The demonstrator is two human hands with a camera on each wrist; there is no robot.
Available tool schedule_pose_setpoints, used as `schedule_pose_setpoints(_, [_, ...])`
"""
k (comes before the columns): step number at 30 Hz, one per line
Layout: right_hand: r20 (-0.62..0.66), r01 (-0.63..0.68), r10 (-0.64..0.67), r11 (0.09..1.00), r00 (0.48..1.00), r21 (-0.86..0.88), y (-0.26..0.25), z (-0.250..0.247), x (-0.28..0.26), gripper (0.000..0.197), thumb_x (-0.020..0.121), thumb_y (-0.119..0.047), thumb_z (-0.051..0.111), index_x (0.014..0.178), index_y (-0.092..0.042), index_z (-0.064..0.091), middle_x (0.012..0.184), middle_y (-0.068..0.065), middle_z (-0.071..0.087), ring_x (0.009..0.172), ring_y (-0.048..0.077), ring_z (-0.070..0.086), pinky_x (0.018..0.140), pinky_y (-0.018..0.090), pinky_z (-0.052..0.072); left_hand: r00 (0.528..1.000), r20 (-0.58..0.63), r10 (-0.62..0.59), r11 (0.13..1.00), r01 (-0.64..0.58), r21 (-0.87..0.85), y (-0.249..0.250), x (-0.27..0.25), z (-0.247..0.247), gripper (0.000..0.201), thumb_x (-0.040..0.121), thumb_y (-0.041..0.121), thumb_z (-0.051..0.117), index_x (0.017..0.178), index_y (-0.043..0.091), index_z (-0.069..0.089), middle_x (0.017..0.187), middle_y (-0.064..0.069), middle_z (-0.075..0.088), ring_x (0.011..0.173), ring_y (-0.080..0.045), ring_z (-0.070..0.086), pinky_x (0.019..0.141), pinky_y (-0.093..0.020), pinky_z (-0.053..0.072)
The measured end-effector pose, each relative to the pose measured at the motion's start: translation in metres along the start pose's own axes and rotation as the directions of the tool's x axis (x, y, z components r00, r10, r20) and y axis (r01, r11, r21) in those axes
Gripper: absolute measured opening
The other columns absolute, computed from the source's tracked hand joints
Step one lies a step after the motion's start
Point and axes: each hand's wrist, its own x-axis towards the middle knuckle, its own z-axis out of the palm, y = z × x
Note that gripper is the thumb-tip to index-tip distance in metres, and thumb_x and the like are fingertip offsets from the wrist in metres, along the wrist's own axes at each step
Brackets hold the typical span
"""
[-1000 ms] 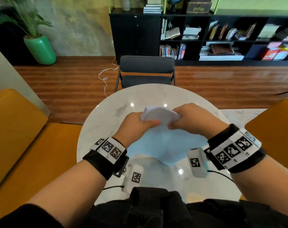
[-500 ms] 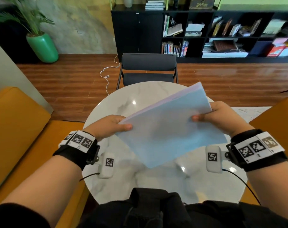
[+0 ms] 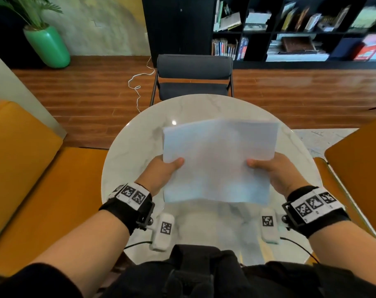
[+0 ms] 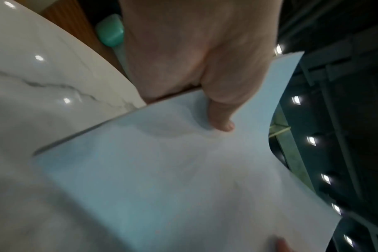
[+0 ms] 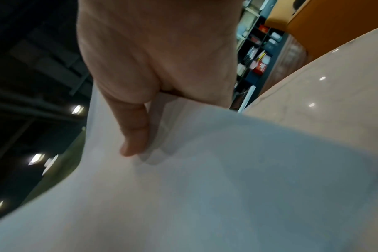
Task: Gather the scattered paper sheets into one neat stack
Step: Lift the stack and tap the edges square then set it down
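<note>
Paper sheets (image 3: pixel 217 162), fanned unevenly at the far edge, are held up above the round marble worktop (image 3: pixel 137 147); the left hand (image 3: pixel 161 175) pinches their left edge, the right hand (image 3: pixel 275 172) pinches their right edge, thumbs on top

Bare forearms emerge from black sleeves (image 3: pixel 32 282), each wrist wrapped in a black band (image 3: pixel 127 209) topped with white square-coded tags (image 3: pixel 132 193), a white tagged camera pod (image 3: pixel 163 231) (thin black cable trailing) hanging beneath.

No words or numbers can be read — book spines are blurred.
</note>
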Motion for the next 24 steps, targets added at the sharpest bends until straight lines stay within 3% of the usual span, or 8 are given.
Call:
schedule_pose_setpoints(3, [-0.147, 0.083, -0.081, 0.996, 0.986, 0.008, 0.01, 0.02, 0.001, 0.036, 0.066, -0.007, 0.083, 0.1, -0.001, 0.071, 0.091, 0.01, 0.076, 0.081, 0.027, 0.072, 0.08, 0.044, 0.058, 0.994, -0.107, 0.037, 0.999, -0.036, 0.017, -0.002, 0.001, 0.014, 0.02, 0.09, 0.028, 0.062, 0.107, 0.018, 0.067, 0.107, -0.005, 0.072, 0.101, -0.026, 0.067, 0.098, -0.045, 0.052])
schedule_pose_setpoints(6, [-0.244, 0.169, -0.162, 0.985, 0.956, 0.011, 0.007, 0.029, 0.0, 0.019, 0.073, 0.0, 0.078, 0.082, -0.016, 0.073, 0.076, -0.007, 0.076, 0.076, 0.016, 0.071, 0.078, 0.038, 0.057, 0.979, -0.179, 0.102, 0.994, -0.105, -0.011, 0.003, 0.005, 0.017, 0.009, 0.09, 0.025, 0.062, 0.084, 0.03, 0.065, 0.086, 0.014, 0.068, 0.084, -0.007, 0.066, 0.088, -0.03, 0.052])
schedule_pose_setpoints(9, [-0.269, 0.214, -0.208, 0.977, 0.941, -0.004, 0.011, 0.028, -0.001, 0.023, 0.074, 0.0, 0.077, 0.072, -0.023, 0.074, 0.073, -0.013, 0.075, 0.075, 0.007, 0.069, 0.078, 0.032, 0.056, 0.976, -0.173, 0.135, 0.988, -0.145, -0.048, -0.004, 0.01, 0.012, 0.023, 0.089, 0.016, 0.065, 0.078, 0.036, 0.063, 0.081, 0.022, 0.067, 0.072, 0.009, 0.065, 0.077, -0.015, 0.053])
schedule_pose_setpoints(11, [-0.263, 0.156, -0.157, 0.987, 0.952, -0.025, 0.028, 0.026, -0.001, 0.025, 0.074, 0.002, 0.076, 0.073, -0.023, 0.072, 0.069, -0.014, 0.074, 0.068, 0.001, 0.068, 0.077, 0.034, 0.055, 0.986, -0.138, 0.097, 0.993, -0.105, -0.051, -0.023, 0.015, 0.008, 0.027, 0.086, 0.009, 0.068, 0.081, 0.035, 0.065, 0.076, 0.022, 0.07, 0.068, 0.014, 0.065, 0.073, -0.014, 0.054])
schedule_pose_setpoints(15, [-0.208, 0.041, -0.041, 0.999, 0.977, -0.003, 0.055, 0.025, -0.004, 0.033, 0.074, 0.008, 0.073, 0.081, -0.025, 0.074, 0.084, -0.005, 0.076, 0.084, 0.015, 0.069, 0.086, 0.04, 0.055, 0.998, -0.067, 0.02, 1.0, -0.018, 0.023, -0.058, 0.018, 0.006, 0.026, 0.082, 0.013, 0.072, 0.094, 0.035, 0.066, 0.098, 0.014, 0.071, 0.081, 0.014, 0.066, 0.087, -0.024, 0.048])
schedule_pose_setpoints(19, [-0.222, 0.039, -0.033, 0.999, 0.975, 0.021, 0.053, 0.019, 0.007, 0.029, 0.073, 0.007, 0.074, 0.081, -0.021, 0.074, 0.084, -0.004, 0.076, 0.085, 0.018, 0.069, 0.085, 0.039, 0.055, 0.996, -0.089, 0.021, 1.0, -0.021, 0.011, -0.058, 0.026, 0.004, 0.028, 0.084, 0.012, 0.07, 0.089, 0.039, 0.064, 0.085, 0.026, 0.071, 0.077, 0.017, 0.065, 0.075, -0.007, 0.048])
schedule_pose_setpoints(21, [-0.198, 0.079, -0.071, 0.996, 0.978, 0.03, 0.049, 0.017, 0.013, 0.032, 0.073, 0.008, 0.073, 0.087, -0.02, 0.074, 0.087, -0.003, 0.077, 0.087, 0.017, 0.07, 0.083, 0.035, 0.056, 0.995, -0.086, 0.056, 0.998, -0.053, 0.036, -0.051, 0.031, 0.001, 0.028, 0.085, 0.013, 0.069, 0.09, 0.041, 0.063, 0.092, 0.025, 0.068, 0.078, 0.019, 0.064, 0.072, -0.002, 0.048])
schedule_pose_setpoints(24, [-0.186, 0.026, -0.026, 1.0, 0.982, -0.001, 0.053, 0.018, 0.016, 0.03, 0.073, 0.007, 0.074, 0.087, -0.019, 0.075, 0.087, -0.002, 0.077, 0.086, 0.017, 0.07, 0.082, 0.037, 0.056, 0.996, -0.076, 0.04, 0.997, -0.034, 0.075, -0.057, 0.037, 0.001, 0.03, 0.086, 0.011, 0.067, 0.092, 0.039, 0.062, 0.097, 0.017, 0.067, 0.092, 0.007, 0.066, 0.085, -0.017, 0.049])
